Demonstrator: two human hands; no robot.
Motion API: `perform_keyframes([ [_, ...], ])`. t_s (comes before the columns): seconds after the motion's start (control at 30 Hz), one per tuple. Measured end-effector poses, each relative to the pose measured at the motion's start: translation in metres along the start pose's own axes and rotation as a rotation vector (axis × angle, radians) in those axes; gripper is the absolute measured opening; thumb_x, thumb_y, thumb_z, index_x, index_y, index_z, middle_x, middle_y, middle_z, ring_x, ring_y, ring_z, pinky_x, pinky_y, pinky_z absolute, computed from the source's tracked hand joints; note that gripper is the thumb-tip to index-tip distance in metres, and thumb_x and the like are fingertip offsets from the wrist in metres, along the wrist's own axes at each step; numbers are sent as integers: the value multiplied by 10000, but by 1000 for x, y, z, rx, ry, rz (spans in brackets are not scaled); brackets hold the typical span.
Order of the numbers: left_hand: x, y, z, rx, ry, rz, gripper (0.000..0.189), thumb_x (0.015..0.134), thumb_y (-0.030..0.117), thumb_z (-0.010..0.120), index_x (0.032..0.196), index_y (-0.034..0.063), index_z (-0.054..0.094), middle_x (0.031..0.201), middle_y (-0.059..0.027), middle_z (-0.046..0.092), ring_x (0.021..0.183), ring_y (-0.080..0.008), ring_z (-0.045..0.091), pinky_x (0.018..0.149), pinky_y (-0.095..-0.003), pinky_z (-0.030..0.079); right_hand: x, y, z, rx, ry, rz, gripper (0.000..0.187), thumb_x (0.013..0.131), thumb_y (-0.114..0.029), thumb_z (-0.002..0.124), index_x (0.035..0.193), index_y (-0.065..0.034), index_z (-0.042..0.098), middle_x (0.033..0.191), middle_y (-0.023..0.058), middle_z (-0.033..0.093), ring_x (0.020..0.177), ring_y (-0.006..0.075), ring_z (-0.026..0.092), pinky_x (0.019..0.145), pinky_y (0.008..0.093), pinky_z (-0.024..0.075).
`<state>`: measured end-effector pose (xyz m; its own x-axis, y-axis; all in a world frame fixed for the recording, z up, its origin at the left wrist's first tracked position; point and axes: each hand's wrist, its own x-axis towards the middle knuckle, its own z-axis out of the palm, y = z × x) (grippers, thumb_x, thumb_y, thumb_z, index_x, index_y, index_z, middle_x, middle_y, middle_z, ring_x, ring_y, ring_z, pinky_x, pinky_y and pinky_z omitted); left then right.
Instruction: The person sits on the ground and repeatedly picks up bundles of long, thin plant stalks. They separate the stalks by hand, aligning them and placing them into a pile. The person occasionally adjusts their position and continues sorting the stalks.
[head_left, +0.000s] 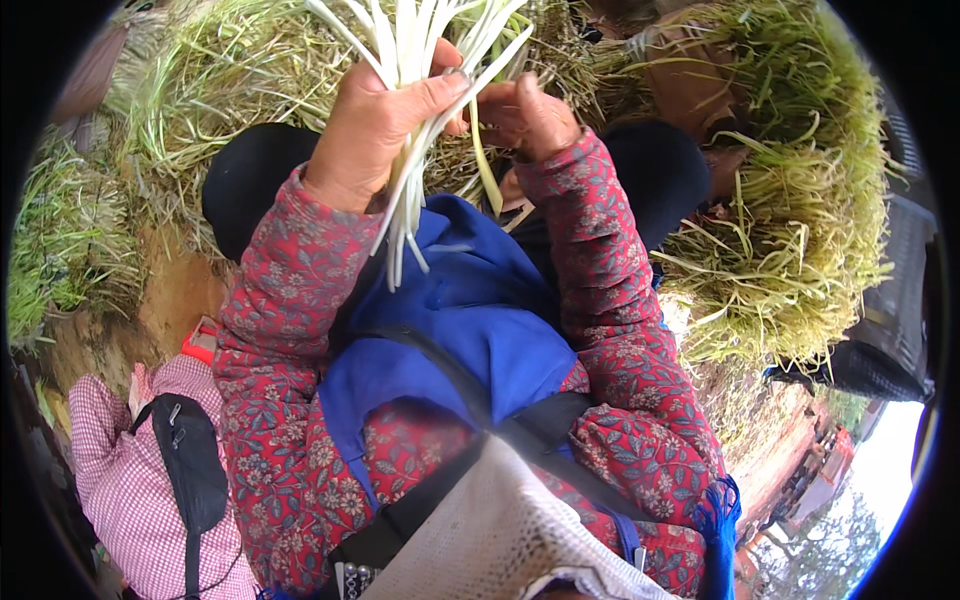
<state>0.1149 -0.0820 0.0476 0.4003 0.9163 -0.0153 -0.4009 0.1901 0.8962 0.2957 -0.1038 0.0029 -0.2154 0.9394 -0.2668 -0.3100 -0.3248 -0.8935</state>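
Observation:
My left hand (382, 120) grips a bunch of long white, chive-like stalks (406, 169), with the thumb laid across them. The stalks fan out past the top edge of the view, and their lower ends hang over a blue apron (442, 300). Just right of the bunch is my right hand (534, 116), thumb raised and fingers curled towards the stalks. A single yellowish leaf strip (485, 165) hangs by those fingers. Part of the fingers is hidden behind the bunch, so whether they pinch anything is unclear.
Heaps of green and yellowish stalks lie at the left (82, 232) and right (795, 247). Bent knees in dark cloth flank the hands. Behind at lower left is a person in a checked top (127, 465) with a black bag (187, 457). Bare brown ground (180, 270) shows at left.

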Motion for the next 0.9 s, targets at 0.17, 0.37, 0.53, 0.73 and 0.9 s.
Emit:
perform_keyframes([
  [0.17, 6, -15, 22, 79, 70, -2, 168, 813, 38, 576, 965, -11, 523, 793, -70, 573, 645, -129, 566, 581, -259, 505, -7, -14, 5, -572, 283, -489, 335, 826, -218, 579, 1030, 43, 531, 950, 171, 563, 852, 241, 590, 741, 316, 466],
  [0.37, 14, -33, 22, 48, 148, -7, 144, 807, 43, 584, 929, -12, 531, 742, -57, 573, 575, -102, 557, 504, -200, 445, -25, -25, -4, -873, 677, -943, 330, 798, -149, 602, 1061, 35, 525, 1013, 189, 547, 950, 273, 540, 842, 337, 421],
  [0.53, 11, -36, 12, 181, 49, -96, 96, 831, 61, 576, 903, 11, 539, 741, -30, 561, 606, -81, 531, 523, -199, 445, -12, -14, 2, -285, 126, -80, 423, 867, -347, 528, 996, 50, 593, 882, 101, 620, 771, 150, 568, 687, 282, 460],
  [0.73, 5, -41, 7, 67, -57, -258, 103, 831, 66, 581, 913, 5, 575, 703, -6, 569, 578, -66, 517, 507, -202, 410, 14, 11, 9, 251, 161, 14, 326, 833, -275, 558, 962, 24, 581, 821, 99, 610, 692, 170, 579, 619, 282, 474],
  [0.9, 6, -50, 10, 253, -45, -216, 190, 874, 155, 537, 1003, 21, 576, 886, -34, 599, 845, -105, 550, 761, -238, 419, 0, 4, -2, 300, 322, -168, 296, 833, -223, 539, 964, 39, 580, 807, 128, 629, 696, 212, 617, 613, 310, 512],
])
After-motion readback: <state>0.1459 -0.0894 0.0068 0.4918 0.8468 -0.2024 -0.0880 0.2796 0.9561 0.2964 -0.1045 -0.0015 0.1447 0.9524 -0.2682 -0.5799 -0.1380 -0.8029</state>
